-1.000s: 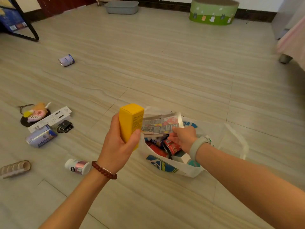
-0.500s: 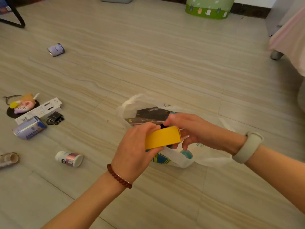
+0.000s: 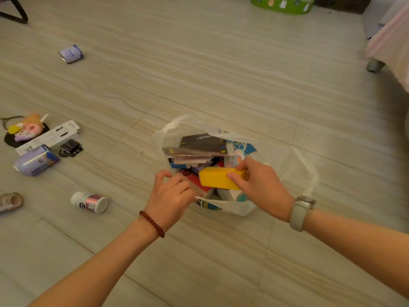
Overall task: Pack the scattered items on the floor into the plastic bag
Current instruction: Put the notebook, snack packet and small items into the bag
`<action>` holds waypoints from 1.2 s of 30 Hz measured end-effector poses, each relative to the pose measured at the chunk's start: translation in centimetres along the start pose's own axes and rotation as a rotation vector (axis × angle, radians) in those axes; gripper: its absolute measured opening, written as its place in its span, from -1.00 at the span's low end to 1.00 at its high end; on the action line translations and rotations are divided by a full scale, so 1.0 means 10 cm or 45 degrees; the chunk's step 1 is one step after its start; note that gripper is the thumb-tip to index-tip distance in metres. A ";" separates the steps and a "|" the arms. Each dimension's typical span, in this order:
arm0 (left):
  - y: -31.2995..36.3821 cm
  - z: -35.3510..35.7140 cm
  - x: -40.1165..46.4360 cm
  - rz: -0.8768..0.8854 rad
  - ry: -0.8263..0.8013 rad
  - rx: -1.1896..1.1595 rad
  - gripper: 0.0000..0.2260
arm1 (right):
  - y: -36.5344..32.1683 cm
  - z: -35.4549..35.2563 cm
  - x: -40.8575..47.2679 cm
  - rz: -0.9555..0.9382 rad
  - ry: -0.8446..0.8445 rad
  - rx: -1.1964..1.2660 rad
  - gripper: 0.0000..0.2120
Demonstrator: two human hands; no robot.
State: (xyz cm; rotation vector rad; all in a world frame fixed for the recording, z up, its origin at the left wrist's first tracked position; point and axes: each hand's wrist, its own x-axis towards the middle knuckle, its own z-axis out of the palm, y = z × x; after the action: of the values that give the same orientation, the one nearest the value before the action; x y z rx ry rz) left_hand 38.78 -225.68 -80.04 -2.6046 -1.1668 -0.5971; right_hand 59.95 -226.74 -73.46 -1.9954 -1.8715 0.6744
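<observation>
While both forearms reach in from the bottom of the frame, I see my left hand (image 3: 171, 197) just below centre, a bead bracelet (image 3: 152, 223) on its wrist, with its fingers curled to pinch the near-left rim of the plastic bag (image 3: 223, 207). My right hand (image 3: 262, 187), a pale watch (image 3: 299, 212) on its wrist, has its grip closed on a yellow box (image 3: 218, 179), thumb on the near face and fingers over the far edge; the box lies on its side at the mouth of the bag, above the things already packed. Inside the bag I make out a dark flat package (image 3: 202, 141), some cards and a red item, all crowded together; I cannot tell them apart further. The bag sits on the floor (image 3: 221, 74) at the centre of the frame, its handles spread to the upper left and the right.

Left of my left hand, a white bottle (image 3: 89, 202) lies on its side. At the far left edge a roll (image 3: 11, 201) is cut off by the frame. Above these, in the middle left, sit a purple packet (image 3: 35, 160), a black clip (image 3: 70, 148), a long white card (image 3: 49, 136) and a plush toy (image 3: 27, 128) on a dark disc, close together. Well apart, in the upper left, lies a small purple can (image 3: 71, 54). At the top right stands a green round box (image 3: 283, 4).
</observation>
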 end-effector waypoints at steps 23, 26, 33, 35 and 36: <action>-0.57 -0.57 -1.87 -0.914 -0.379 -0.198 -0.61 | -0.80 1.62 -0.19 -1.339 -0.460 -0.375 -0.68; -0.66 -0.68 -2.44 -1.295 -0.549 -0.265 -0.44 | -1.19 2.13 -0.07 -1.195 -0.556 -0.356 -0.59; -0.56 -0.66 -3.16 -1.557 -0.949 -0.384 -0.29 | -1.85 2.97 0.22 -0.628 -0.456 -0.200 -0.33; -0.52 -0.58 -3.19 -1.547 -0.968 -0.417 -0.30 | -1.94 3.15 0.30 -0.432 -0.441 -0.193 -0.31; -0.51 -0.54 -3.19 -1.543 -0.937 -0.411 -0.34 | -1.96 3.22 0.35 -0.359 -0.395 -0.210 -0.35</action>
State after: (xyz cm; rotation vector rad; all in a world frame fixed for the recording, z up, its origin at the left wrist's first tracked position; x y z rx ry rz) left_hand 14.31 -245.35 -89.40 -2.0634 -3.1136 0.0991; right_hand 26.13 -224.22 -90.30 -1.7445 -2.4034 0.8050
